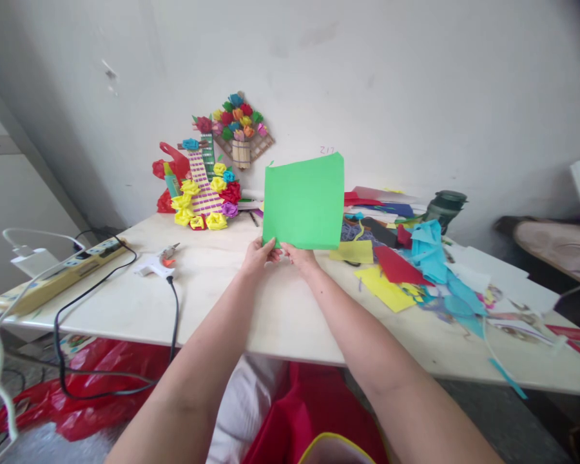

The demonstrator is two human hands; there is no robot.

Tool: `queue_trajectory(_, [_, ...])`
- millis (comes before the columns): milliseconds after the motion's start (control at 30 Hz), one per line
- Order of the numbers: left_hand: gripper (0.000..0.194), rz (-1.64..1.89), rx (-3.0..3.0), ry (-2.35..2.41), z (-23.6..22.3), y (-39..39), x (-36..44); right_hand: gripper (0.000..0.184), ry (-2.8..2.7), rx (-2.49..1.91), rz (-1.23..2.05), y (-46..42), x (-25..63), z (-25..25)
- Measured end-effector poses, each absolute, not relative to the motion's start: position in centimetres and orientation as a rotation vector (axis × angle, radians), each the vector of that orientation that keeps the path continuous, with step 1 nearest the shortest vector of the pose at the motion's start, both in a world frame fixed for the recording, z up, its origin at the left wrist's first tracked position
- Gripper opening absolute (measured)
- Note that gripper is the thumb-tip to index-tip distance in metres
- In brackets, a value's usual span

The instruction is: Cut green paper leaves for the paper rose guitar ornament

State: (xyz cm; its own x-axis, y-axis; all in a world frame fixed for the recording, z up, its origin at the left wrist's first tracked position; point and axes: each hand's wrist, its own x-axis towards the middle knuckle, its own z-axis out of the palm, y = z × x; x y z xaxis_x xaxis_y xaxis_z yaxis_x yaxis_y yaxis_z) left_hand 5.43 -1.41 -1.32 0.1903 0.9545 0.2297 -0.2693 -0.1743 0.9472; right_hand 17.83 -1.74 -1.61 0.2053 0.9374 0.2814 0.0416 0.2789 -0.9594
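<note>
A square sheet of green paper [303, 201] stands upright above the middle of the white table [251, 303]. My left hand [259, 253] pinches its bottom edge near the left corner. My right hand [300, 256] pinches the same edge just to the right, the two hands almost touching. Both arms reach forward over the table's near edge.
A pile of coloured paper scraps [415, 264] covers the table's right side, with a dark green bottle [444, 207] behind it. A glue gun [158, 263] and a power strip [62, 272] with cables lie at the left. Paper-flower crafts [207, 187] lean on the wall.
</note>
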Motion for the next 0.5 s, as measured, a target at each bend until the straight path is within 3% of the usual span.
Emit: queue_trajectory(500, [0.036,1.267,1.22,0.89,-1.1,-1.9,5.5,0.022,-1.14,-1.134,0.871,-2.8,17.4,-0.7])
